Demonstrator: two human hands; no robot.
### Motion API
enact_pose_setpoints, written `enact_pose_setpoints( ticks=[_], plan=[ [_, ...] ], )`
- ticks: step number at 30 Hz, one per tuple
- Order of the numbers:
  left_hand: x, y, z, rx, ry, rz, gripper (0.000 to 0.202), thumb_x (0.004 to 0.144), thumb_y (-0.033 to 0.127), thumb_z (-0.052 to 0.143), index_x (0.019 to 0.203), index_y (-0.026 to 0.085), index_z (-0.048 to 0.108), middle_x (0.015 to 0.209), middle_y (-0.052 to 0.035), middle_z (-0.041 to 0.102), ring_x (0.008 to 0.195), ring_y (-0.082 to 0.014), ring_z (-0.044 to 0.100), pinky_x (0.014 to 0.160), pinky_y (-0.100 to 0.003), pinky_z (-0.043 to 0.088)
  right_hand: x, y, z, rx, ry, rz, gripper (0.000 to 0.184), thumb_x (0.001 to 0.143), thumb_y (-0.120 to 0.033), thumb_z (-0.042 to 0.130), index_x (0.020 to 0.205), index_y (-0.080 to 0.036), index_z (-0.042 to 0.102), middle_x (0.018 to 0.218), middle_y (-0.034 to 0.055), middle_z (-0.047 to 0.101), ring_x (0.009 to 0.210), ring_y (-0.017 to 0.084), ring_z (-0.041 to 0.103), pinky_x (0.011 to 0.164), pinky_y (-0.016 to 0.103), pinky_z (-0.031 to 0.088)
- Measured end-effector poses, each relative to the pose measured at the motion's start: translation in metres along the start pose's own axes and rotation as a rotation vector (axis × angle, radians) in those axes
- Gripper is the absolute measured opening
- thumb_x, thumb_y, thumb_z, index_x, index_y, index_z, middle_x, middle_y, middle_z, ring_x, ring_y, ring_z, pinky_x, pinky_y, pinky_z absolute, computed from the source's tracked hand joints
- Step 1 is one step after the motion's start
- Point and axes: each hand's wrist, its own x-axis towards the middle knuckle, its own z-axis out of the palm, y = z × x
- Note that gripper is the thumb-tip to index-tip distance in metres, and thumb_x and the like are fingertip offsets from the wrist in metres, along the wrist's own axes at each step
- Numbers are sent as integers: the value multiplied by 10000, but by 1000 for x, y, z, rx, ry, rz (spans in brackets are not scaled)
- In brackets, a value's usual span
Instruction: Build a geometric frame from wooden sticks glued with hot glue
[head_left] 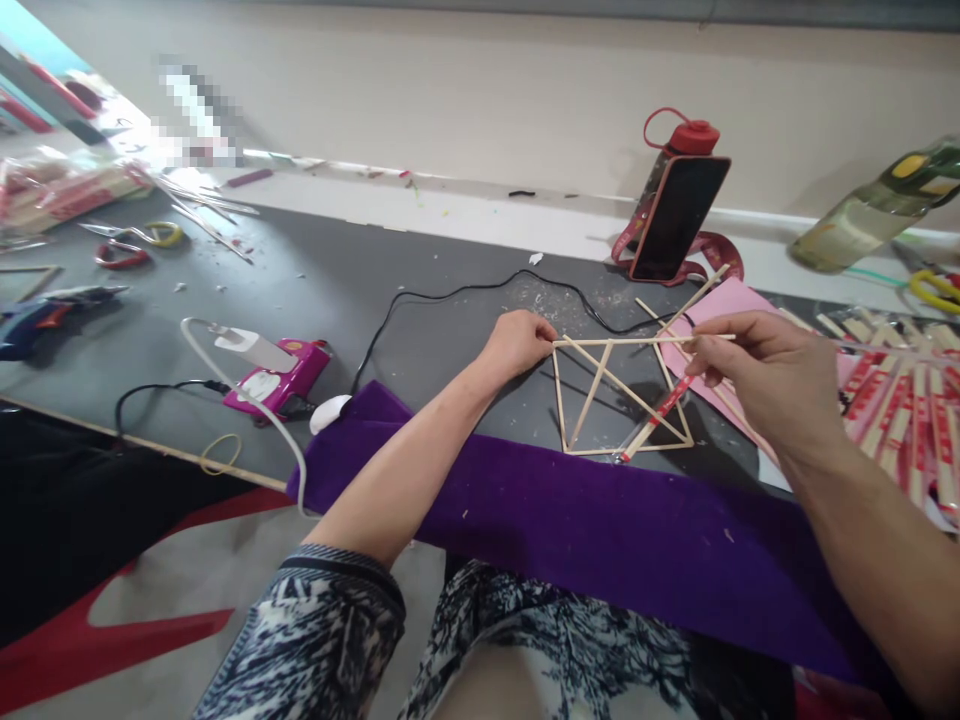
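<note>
Grey table (427,350) beneath a stick frame (590,394), purple cloth (570,510), power strip (301,368), scissors (120,263) and black cable (456,289)

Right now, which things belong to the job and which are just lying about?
Seemingly in use: pale wooden frame; long wooden stick between left hand and right hand.

Probably lying about: black phone with pink edges; dark bottle with red lid.

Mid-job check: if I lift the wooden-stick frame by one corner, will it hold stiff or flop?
The wooden-stick frame is probably light for its size: slender wood around large open gaps. Its straight diagonal sticks suggest it may hold fairly stiff rather than flop. The corners look likely weak points, since thin ends meet there over little area.
</note>
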Motion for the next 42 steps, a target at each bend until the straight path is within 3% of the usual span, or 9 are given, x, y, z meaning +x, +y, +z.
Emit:
enact_pose_setpoints(
  ticks=[7, 14, 25, 42],
  plan=[
    [0, -1, 0, 41, 9, 10, 245, 727, 185, 657, 937, 154, 782, 796, -49, 730, 755, -169, 639, 775, -276, 472, 13, -9, 26, 167, -89, -45, 141, 821, -259, 684, 918, -168, 729, 716, 30, 708, 572, 117, 648, 484, 225, 476],
    [1, -2, 1, -7, -7, 17, 210, 742, 190, 649, 894, 156, 789, 793, -60, 742, 763, -170, 654, 763, -276, 468, 23, -22, 45, 129, -100, -100, 168, 887, -318, 631, 949, -186, 715, 747, 23, 708, 566, 109, 661, 470, 215, 501],
    [2, 0, 0, -43, -3, 20, 170, 749, 179, 656, 833, 135, 797, 655, -59, 703, 668, -165, 637, 753, -296, 466, 24, -18, 45, 163, -77, -84, 175, 874, -339, 655, 910, -178, 714, 729, 22, 702, 551, 120, 662, 446, 222, 524],
    [4, 4, -1, 35, -1, -12, 165, 766, 193, 653, 835, 153, 797, 661, -37, 703, 645, -142, 627, 720, -255, 462, 26, -17, 46, 159, -69, -88, 172, 869, -342, 660, 904, -184, 717, 722, 20, 708, 549, 122, 666, 445, 222, 533]
  ],
)
